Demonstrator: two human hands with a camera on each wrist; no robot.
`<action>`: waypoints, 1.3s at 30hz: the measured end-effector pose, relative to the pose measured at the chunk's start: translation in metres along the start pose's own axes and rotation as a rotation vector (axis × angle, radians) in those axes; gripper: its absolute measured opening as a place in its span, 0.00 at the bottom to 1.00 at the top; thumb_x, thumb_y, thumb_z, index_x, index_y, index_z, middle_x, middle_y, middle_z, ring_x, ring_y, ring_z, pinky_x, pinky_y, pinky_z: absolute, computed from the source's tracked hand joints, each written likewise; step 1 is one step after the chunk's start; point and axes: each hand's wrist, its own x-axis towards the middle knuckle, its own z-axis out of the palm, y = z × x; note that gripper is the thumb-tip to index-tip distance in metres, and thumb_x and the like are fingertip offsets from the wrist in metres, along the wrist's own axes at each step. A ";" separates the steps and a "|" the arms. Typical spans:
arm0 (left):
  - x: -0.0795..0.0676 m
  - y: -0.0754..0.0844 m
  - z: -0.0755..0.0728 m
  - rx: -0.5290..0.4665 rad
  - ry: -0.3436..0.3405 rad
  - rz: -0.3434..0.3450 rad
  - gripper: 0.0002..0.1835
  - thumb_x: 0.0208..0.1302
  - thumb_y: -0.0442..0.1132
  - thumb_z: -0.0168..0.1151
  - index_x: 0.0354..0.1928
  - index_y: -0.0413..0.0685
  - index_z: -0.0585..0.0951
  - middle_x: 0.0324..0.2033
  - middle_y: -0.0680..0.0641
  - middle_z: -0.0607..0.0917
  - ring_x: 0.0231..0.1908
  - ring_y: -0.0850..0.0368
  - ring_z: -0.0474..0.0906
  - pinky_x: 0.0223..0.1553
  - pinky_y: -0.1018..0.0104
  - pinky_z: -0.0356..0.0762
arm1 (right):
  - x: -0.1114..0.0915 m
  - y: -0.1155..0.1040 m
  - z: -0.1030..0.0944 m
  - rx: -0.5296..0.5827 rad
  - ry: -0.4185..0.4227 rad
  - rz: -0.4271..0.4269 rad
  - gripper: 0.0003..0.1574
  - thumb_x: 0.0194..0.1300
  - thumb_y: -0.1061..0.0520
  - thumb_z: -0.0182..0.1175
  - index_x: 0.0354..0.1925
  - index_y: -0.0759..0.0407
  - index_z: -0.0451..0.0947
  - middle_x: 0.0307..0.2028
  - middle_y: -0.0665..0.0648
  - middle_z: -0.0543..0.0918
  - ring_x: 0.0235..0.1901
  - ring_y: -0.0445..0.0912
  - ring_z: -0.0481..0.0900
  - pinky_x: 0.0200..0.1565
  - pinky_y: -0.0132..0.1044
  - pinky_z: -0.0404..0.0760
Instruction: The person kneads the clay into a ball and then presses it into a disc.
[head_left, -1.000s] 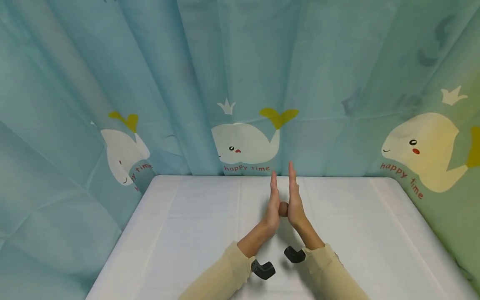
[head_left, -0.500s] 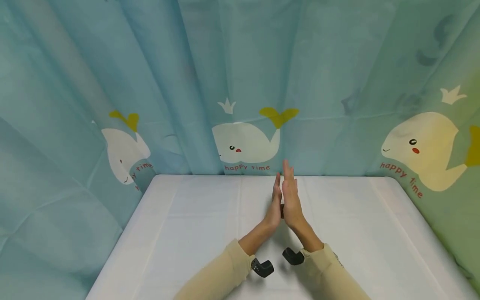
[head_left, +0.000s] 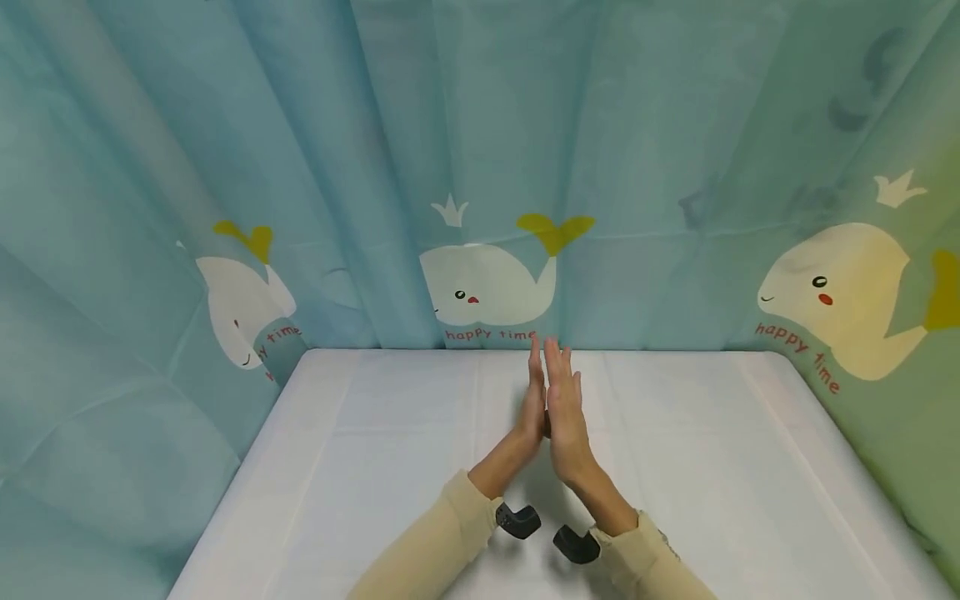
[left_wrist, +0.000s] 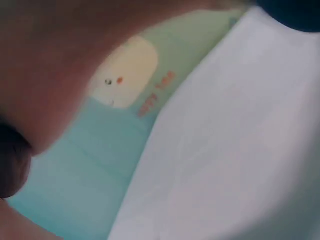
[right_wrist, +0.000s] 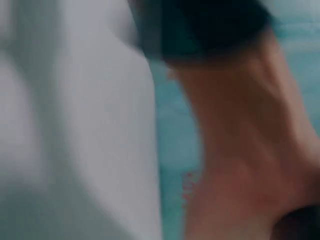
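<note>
A small brown ball (head_left: pixel 547 425) is pressed between two flat palms above the table, mostly hidden by the right hand. My left hand (head_left: pixel 531 414) stands on edge with its fingers straight and pointing away. Facing it, my right hand (head_left: pixel 567 425) also has straight fingers and leans over slightly, its palm against the ball. Dark and blurred, the ball (left_wrist: pixel 14 162) shows at the left edge of the left wrist view, between skin above and below. In the right wrist view a dark round patch, seemingly the ball (right_wrist: pixel 302 223), lies at the lower right corner beside the blurred right hand and wrist.
A white table (head_left: pixel 420 417) spreads under both hands. Behind it hangs a blue-green curtain (head_left: pixel 652 167) printed with whales. Black wrist cameras (head_left: pixel 519 522) stick out from the beige sleeves (head_left: pixel 435 542) on the inner sides.
Both hands have shifted left with the ball, and the right hand has slid back toward me against the left. The ball, plainly visible a second ago, is now mostly covered.
</note>
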 end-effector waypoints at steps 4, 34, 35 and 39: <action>-0.007 0.004 0.001 0.006 -0.065 -0.009 0.39 0.79 0.67 0.18 0.83 0.59 0.34 0.82 0.50 0.35 0.80 0.46 0.30 0.75 0.38 0.30 | 0.019 0.007 -0.011 -0.022 -0.013 0.034 0.37 0.84 0.42 0.22 0.84 0.49 0.40 0.82 0.56 0.43 0.80 0.55 0.31 0.73 0.63 0.26; -0.003 0.008 0.001 0.124 -0.035 0.007 0.35 0.82 0.60 0.18 0.84 0.56 0.37 0.82 0.52 0.36 0.80 0.51 0.29 0.76 0.40 0.27 | -0.020 0.026 0.000 0.233 0.021 0.191 0.35 0.85 0.47 0.22 0.84 0.47 0.37 0.83 0.52 0.37 0.79 0.52 0.23 0.72 0.64 0.25; -0.001 0.003 0.000 0.136 -0.036 0.009 0.35 0.82 0.59 0.17 0.83 0.56 0.36 0.82 0.52 0.36 0.80 0.51 0.28 0.76 0.40 0.27 | -0.019 0.020 0.001 0.216 0.027 0.151 0.36 0.84 0.47 0.24 0.84 0.50 0.37 0.83 0.54 0.38 0.80 0.54 0.25 0.73 0.65 0.26; -0.004 -0.013 0.000 0.156 -0.055 0.016 0.38 0.81 0.63 0.16 0.83 0.52 0.34 0.82 0.47 0.36 0.80 0.44 0.34 0.75 0.41 0.42 | -0.001 0.012 -0.007 0.152 0.036 0.101 0.37 0.84 0.44 0.25 0.84 0.47 0.39 0.83 0.53 0.39 0.80 0.51 0.27 0.73 0.64 0.29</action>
